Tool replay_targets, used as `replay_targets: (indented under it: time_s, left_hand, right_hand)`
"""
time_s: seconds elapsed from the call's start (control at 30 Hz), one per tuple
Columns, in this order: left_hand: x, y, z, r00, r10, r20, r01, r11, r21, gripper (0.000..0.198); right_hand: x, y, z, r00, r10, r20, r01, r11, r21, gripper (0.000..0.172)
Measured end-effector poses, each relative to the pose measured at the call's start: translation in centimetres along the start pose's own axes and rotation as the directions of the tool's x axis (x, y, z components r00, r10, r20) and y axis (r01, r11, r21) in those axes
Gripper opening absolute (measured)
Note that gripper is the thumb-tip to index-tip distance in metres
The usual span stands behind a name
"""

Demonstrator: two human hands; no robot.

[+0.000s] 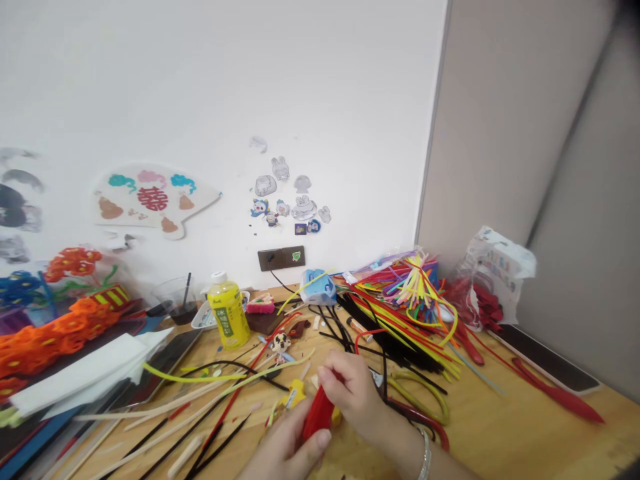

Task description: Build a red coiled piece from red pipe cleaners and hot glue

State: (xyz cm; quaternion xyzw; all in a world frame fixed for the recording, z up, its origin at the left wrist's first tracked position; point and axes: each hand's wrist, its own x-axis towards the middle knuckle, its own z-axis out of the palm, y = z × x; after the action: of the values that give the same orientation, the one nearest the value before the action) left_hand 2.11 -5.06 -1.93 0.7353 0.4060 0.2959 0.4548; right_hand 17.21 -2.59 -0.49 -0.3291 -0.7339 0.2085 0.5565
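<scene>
Both left hand (285, 445) and right hand (350, 400), fingers clamped on red pipe cleaner (318, 413)

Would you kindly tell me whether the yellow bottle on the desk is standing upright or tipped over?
Upright: the yellow bottle stands on its base on the wooden desk, with its white cap uppermost.

On my feed, a yellow drink bottle (229, 313) stands on the wooden desk (505, 413), with a paper fan cutout (150, 200) and stickers (290, 200) on the white wall above it.
</scene>
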Motion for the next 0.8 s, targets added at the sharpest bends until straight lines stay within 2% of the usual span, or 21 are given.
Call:
replay_targets:
  time_s: [0.13, 0.33, 0.5, 0.67, 0.73, 0.8]
  left_hand:
    - [-0.2, -0.4, 0.2, 0.995, 0.055, -0.079, -0.047, 0.994, 0.094, 0.036]
    - [0.4, -1.0, -0.2, 0.983, 0.103, -0.153, -0.057, 0.959, 0.278, 0.024]
    - [0.5, -0.6, -0.4, 0.977, 0.129, -0.170, -0.062, 0.933, 0.354, 0.021]
    - [0.0, -0.3, -0.2, 0.986, 0.103, -0.134, -0.059, 0.952, 0.299, 0.025]
    - [-0.1, -0.2, -0.1, 0.988, 0.061, -0.139, -0.029, 0.974, 0.223, 0.032]
    - [-0.2, -0.1, -0.1, 0.995, 0.005, -0.095, 0.004, 0.995, 0.098, 0.037]
  right_hand:
    - [0.2, 0.0, 0.1, 0.999, 0.031, 0.017, -0.031, 1.000, 0.003, 0.032]
    - [1.1, 0.5, -0.2, 0.976, 0.203, 0.078, -0.207, 0.976, 0.060, 0.020]
    - [1.0, 0.7, -0.6, 0.980, 0.145, 0.139, -0.169, 0.968, 0.183, 0.022]
    - [0.5, 0.9, -0.5, 0.988, 0.124, 0.087, -0.141, 0.963, 0.230, 0.034]
    - [0.4, 0.8, -0.4, 0.991, 0.112, 0.071, -0.124, 0.974, 0.190, 0.036]
    - [0.3, 0.6, -0.3, 0.992, 0.091, 0.085, -0.104, 0.982, 0.157, 0.038]
